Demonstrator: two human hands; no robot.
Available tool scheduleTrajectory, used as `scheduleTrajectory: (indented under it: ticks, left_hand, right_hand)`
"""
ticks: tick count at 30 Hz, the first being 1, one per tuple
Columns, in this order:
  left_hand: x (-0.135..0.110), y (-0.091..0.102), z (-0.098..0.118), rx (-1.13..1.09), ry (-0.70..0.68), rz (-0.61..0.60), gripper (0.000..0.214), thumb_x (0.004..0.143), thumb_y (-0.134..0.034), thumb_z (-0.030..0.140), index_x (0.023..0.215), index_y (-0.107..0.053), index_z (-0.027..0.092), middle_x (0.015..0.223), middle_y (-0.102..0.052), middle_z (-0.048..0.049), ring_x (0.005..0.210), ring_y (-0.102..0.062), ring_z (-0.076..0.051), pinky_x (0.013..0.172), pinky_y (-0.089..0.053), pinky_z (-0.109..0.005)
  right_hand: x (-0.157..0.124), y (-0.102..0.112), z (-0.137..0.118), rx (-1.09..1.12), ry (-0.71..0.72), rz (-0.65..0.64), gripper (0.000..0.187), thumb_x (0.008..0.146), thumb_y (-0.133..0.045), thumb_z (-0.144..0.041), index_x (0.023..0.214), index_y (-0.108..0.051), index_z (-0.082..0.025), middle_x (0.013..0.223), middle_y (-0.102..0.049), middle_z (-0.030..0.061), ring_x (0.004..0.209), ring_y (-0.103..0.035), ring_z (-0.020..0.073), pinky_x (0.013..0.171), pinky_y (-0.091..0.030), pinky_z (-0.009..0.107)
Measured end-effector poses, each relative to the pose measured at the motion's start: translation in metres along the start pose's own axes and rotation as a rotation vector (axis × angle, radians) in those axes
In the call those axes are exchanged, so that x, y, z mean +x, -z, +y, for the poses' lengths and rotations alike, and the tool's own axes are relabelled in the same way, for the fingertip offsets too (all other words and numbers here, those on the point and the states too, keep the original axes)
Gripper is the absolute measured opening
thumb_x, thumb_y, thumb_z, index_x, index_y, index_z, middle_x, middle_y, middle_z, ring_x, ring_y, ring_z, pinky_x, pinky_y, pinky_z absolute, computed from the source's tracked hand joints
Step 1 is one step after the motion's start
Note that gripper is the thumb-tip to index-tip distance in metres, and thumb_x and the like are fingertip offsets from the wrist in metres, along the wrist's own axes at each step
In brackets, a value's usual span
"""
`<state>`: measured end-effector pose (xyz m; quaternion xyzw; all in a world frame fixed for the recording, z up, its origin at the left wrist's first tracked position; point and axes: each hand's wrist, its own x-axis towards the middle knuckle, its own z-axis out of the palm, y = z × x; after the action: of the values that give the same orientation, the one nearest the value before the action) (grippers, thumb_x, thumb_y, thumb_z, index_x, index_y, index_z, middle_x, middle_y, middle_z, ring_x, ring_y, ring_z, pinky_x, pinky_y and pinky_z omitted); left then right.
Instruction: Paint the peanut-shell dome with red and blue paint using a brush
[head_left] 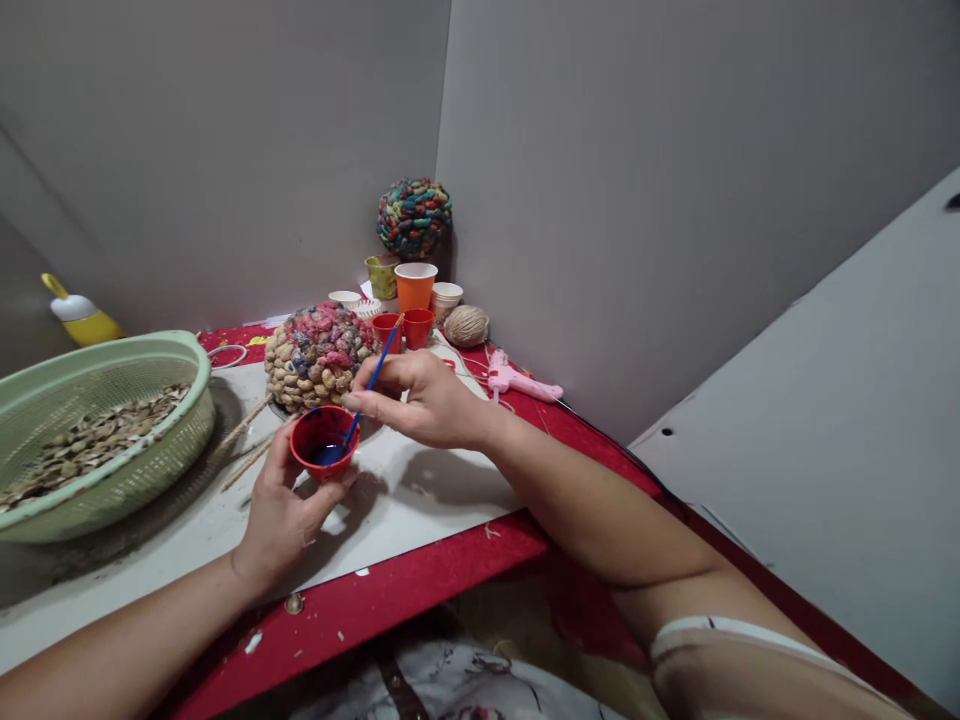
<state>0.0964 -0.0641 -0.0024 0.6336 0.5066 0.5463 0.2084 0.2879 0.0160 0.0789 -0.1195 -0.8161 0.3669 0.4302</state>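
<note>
My left hand (pixel 281 510) grips a small red cup (pixel 324 441) with dark blue paint inside, held just above the white board (pixel 420 505). My right hand (pixel 420 398) pinches a blue paintbrush (pixel 373 376) whose tip dips into that cup. Just behind the cup sits a dome of peanut shells (pixel 319 355), its top painted pink, red and blue, its lower rows bare. A fully painted shell ball (pixel 414 217) stands in the far corner.
A green basket (pixel 112 440) of loose shells is at the left. Two small red cups (pixel 405 327), an orange cup (pixel 415 285), other cups, a twine ball (pixel 466 325) and a pink glue gun (pixel 517 380) crowd the corner. Grey walls enclose the red table.
</note>
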Motion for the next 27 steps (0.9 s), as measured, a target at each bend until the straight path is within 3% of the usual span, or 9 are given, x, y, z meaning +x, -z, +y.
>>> scheduleTrajectory:
  ticks: [6, 8, 17, 21, 27]
  left_hand:
    - [0.002, 0.000, -0.003, -0.101, 0.061, 0.029, 0.051, 0.078, -0.080, 0.039, 0.120, -0.060, 0.019, 0.116, -0.071, -0.0071, 0.104, -0.069, -0.021, 0.095, -0.054, -0.034]
    - [0.004, 0.000, -0.006, -0.132, 0.068, 0.026, 0.052, 0.078, -0.081, 0.039, 0.122, -0.060, 0.020, 0.116, -0.071, -0.0064, 0.103, -0.068, -0.020, 0.094, -0.053, -0.032]
    - [0.013, -0.002, -0.014, -0.205, 0.093, 0.050, 0.051, 0.079, -0.081, 0.043, 0.120, -0.060, 0.020, 0.113, -0.072, -0.0055, 0.100, -0.068, -0.020, 0.091, -0.053, -0.032]
    - [0.012, -0.004, -0.014, -0.213, 0.100, 0.029, 0.051, 0.079, -0.080, 0.043, 0.120, -0.060, 0.021, 0.114, -0.072, -0.0057, 0.101, -0.068, -0.021, 0.090, -0.054, -0.032]
    - [0.010, -0.004, -0.010, -0.181, 0.098, 0.020, 0.049, 0.080, -0.079, 0.044, 0.118, -0.061, 0.020, 0.110, -0.071, -0.0057, 0.096, -0.068, -0.020, 0.086, -0.053, -0.032]
  right_hand:
    - [0.007, -0.001, 0.012, 0.382, -0.298, 0.042, 0.041, 0.075, -0.082, -0.049, 0.079, -0.058, -0.017, 0.058, -0.065, -0.0053, 0.046, -0.058, 0.0064, 0.045, -0.049, 0.017]
    - [0.011, 0.002, 0.017, 0.440, -0.338, 0.083, 0.049, 0.068, -0.085, -0.056, 0.079, -0.057, -0.017, 0.058, -0.069, -0.0042, 0.044, -0.061, 0.0071, 0.043, -0.050, 0.016]
    - [0.025, 0.005, 0.033, 0.574, -0.181, 0.630, 0.059, 0.055, -0.089, -0.060, 0.081, -0.054, -0.021, 0.055, -0.071, -0.0077, 0.044, -0.067, 0.0099, 0.043, -0.055, 0.017]
    - [0.026, -0.001, 0.037, 0.518, -0.137, 0.680, 0.056, 0.058, -0.087, -0.061, 0.083, -0.055, -0.021, 0.055, -0.069, -0.0089, 0.044, -0.067, 0.0109, 0.045, -0.059, 0.020]
    - [0.029, -0.009, 0.043, 0.478, -0.154, 0.640, 0.054, 0.061, -0.086, -0.061, 0.080, -0.057, -0.020, 0.054, -0.068, -0.0086, 0.044, -0.066, 0.0095, 0.045, -0.058, 0.018]
